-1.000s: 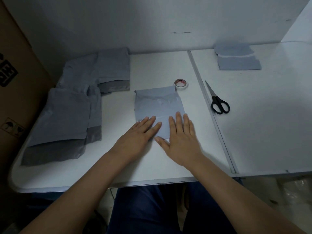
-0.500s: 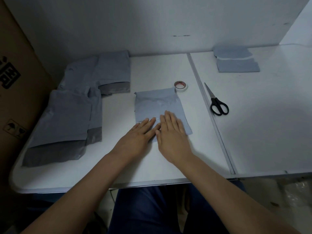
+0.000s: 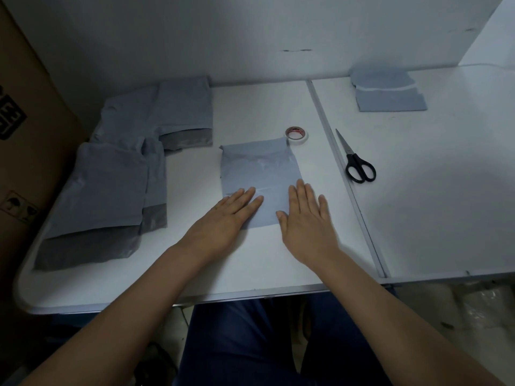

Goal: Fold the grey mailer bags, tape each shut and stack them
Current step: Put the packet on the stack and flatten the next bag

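White panels wall in the back of a white surface [image 3: 250, 268], which a metal seam splits into two sections. I observe a folded grey mailer bag [image 3: 259, 174] lying flat at the middle of the left section. My left hand [image 3: 225, 218] rests on its near left corner, fingers straight and together, gripping nothing. My right hand [image 3: 306, 221] lies flat on its near right corner, fingers straight, slightly spread, also gripping nothing. A tape roll [image 3: 296, 133] sits at the bag's far right corner. Black-handled scissors [image 3: 355, 160] lie just right of the seam. Unfolded grey bags [image 3: 119, 179] are heaped along the left edge. A stack of folded bags [image 3: 388, 91] occupies the far edge of the right section.
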`<state>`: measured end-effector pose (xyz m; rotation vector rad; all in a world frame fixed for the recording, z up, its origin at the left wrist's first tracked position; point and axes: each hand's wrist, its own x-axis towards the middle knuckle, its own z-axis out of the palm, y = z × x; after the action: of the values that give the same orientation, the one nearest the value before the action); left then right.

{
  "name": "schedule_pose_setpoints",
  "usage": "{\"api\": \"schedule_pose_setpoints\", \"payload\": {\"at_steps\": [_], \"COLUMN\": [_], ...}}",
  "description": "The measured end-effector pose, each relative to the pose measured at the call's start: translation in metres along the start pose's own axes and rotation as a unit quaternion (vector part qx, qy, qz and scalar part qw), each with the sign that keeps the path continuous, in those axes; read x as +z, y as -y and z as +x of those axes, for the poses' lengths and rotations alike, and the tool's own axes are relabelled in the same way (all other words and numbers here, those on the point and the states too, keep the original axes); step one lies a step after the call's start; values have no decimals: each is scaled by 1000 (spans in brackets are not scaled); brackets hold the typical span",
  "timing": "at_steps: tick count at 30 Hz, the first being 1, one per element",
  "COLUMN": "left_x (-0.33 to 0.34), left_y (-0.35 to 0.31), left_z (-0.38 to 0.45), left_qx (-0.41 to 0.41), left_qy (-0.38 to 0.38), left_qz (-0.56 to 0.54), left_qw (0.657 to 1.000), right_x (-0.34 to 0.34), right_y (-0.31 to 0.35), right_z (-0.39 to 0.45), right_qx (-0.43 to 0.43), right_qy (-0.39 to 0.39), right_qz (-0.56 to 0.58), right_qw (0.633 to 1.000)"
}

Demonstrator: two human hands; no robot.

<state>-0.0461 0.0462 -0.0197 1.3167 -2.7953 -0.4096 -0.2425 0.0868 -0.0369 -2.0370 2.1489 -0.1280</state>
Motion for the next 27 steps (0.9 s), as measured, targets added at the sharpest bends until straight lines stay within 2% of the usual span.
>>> {"api": "schedule_pose_setpoints", "payload": {"at_steps": [9,11,13,16,21,22,25,27], "left_x": [-1,1,2,5,7,5,-3,-5], "left_y": [-1,-1,0,2,6,6,6,-1], "left_z": [-1,0,0,1,1,1,-4,-9], "left_qx": [1,0,-2,5,30,37,44,65], "left_qy": [-5,-12,-17,-22,-36,-51,-178,-227], "left_qz": [-2,-5,-6,-3,-33,-44,-34,-18], "left_qw": [1000,1000,1000,1000,998,997,983,971], "right_x": [-10,-15,-21,-16,-1,-1,1,2], "right_y": [-45,-46,-36,-17,-19,-20,-19,-19], "right_z": [-3,-6,-13,-30,-38,-38,-38,-38], "right_qx": [63,19,-77,-186,-173,-172,-170,-169], "right_qy": [-8,-42,-65,-48,-45,-46,-53,-58], "right_qz": [20,41,70,80,67,65,64,66], "right_qw": [998,998,992,978,982,982,982,982]}}
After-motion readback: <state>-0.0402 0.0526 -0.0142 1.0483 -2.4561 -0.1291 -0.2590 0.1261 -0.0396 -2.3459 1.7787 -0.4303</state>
